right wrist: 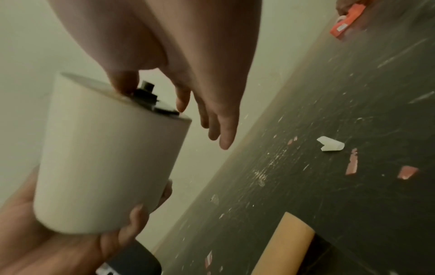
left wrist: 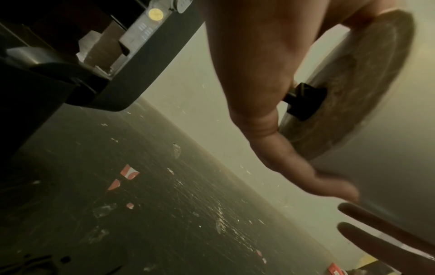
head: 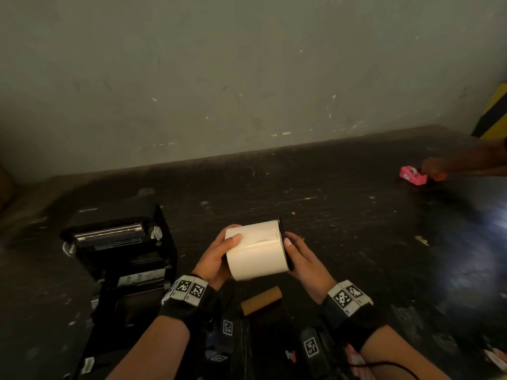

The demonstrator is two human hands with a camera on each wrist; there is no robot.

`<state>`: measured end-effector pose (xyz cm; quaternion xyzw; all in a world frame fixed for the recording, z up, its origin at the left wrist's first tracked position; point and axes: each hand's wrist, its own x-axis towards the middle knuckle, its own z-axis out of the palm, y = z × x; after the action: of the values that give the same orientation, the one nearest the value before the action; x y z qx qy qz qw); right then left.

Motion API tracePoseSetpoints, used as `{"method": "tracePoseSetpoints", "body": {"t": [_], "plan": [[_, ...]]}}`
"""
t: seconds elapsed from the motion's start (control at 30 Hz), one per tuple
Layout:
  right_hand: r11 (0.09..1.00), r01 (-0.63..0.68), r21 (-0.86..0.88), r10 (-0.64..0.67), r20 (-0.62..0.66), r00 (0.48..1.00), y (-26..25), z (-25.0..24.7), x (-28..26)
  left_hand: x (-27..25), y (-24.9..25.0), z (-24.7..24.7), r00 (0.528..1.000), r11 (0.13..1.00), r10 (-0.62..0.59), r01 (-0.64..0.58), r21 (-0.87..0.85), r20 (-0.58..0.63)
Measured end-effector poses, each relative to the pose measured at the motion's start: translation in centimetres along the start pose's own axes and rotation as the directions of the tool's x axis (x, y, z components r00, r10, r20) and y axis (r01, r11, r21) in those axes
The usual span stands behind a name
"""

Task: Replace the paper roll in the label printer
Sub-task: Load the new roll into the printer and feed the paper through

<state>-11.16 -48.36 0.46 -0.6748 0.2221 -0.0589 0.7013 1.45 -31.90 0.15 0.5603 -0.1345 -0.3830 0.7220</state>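
A white paper roll (head: 255,249) is held in the air in front of me, lying sideways. My left hand (head: 219,259) grips its left part, thumb on top and fingers underneath (right wrist: 132,219). A black spindle runs through the roll; its hub (right wrist: 147,91) and flange show at the right end, and its other tip (left wrist: 306,100) shows at the left end. My right hand (head: 296,253) is at that right end, with thumb and forefinger touching the end face on either side of the hub and the other fingers straight. The black label printer (head: 120,242) stands open to the left.
An empty brown cardboard core (head: 262,300) lies on the dark scuffed table (head: 343,215) just below my hands. At the far right another person's hand (head: 439,165) touches a pink tape dispenser (head: 413,175). Paper scraps dot the table, and a wall runs behind it.
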Motion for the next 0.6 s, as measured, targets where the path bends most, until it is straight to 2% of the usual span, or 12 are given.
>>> {"method": "tracePoseSetpoints", "body": {"t": [0.13,0.23,0.5,0.6], "plan": [[0.986,-0.035,0.164,0.020,0.092,0.996,0.0,0.6,-0.1,-0.2,0.2,0.4,1.000,1.000,0.018,-0.018,0.016,-0.006],[0.977,-0.028,0.213,-0.001,0.137,0.991,0.0,0.6,-0.1,-0.5,0.3,0.4,1.000,0.999,0.024,-0.024,0.033,-0.006],[0.962,-0.086,0.258,0.054,0.129,0.990,-0.5,0.9,-0.2,-1.0,0.3,0.1,0.999,0.990,0.040,-0.040,0.138,0.003],[0.962,-0.058,0.265,0.033,0.099,0.995,-0.5,1.3,-0.4,-1.2,0.4,0.3,0.999,0.986,0.047,-0.046,0.163,-0.004]]}}
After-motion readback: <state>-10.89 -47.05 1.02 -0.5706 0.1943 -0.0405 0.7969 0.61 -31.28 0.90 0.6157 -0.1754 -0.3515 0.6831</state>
